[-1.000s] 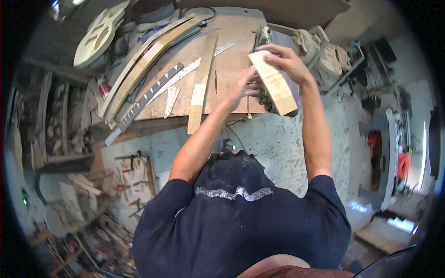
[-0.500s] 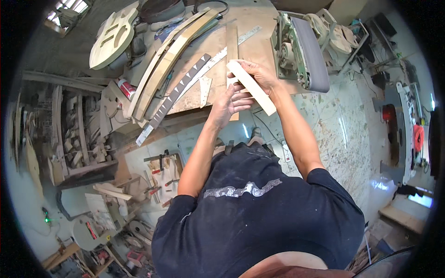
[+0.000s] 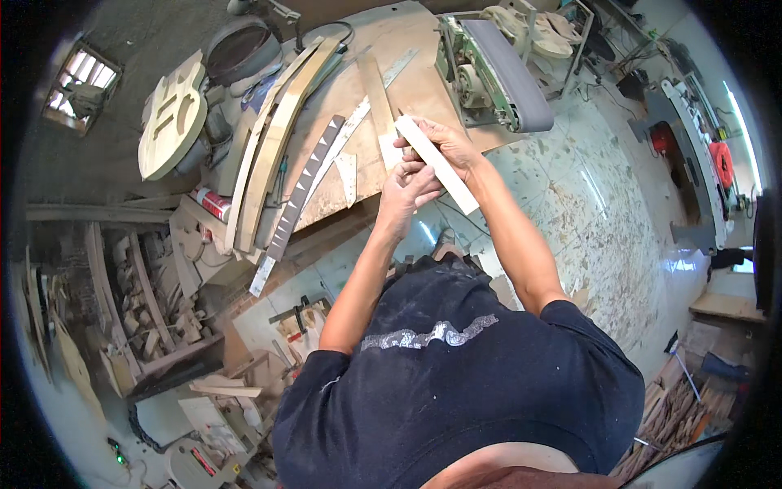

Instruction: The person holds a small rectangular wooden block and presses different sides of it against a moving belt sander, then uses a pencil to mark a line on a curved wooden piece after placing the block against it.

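A short pale wooden piece slants in front of me, its far end near the bench edge. My right hand grips it from the right, near that far end, fingers partly hidden behind it. My left hand has its curled fingers on its left side, lower down. Just beyond them a long flat wooden strip lies on the bench. Left of it are a white straight template, a dark strip with white triangular markings and a small pale triangular piece.
A belt sander stands on the bench at right. Curved wooden strips lie at left, beside a pale guitar body and a red-and-white can. A scrap rack is lower left, clamps below, a machine far right.
My hands and the wooden piece have come away from the sander to the left, down in front of the bench. The view has also shifted, showing more of the window side.
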A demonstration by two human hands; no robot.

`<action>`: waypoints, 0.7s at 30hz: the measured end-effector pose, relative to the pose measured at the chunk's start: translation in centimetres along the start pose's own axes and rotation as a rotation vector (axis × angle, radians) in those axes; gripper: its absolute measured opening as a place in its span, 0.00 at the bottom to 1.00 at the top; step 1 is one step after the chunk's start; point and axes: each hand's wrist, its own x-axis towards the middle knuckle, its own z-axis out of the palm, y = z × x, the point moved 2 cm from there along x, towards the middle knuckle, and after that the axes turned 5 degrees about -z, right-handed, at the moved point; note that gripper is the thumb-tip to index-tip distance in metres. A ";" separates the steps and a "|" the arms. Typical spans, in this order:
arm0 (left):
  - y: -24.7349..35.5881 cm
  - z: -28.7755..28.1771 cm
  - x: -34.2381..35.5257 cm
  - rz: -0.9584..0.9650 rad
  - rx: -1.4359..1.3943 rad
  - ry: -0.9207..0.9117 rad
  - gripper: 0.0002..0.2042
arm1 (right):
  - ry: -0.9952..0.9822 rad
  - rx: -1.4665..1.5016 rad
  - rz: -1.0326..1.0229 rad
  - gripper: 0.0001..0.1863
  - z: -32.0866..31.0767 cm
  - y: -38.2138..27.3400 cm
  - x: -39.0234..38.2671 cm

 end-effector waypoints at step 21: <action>2.6 10.3 8.7 0.087 -0.222 -0.232 0.24 | 0.030 -0.267 -0.232 0.17 -5.9 -14.0 1.1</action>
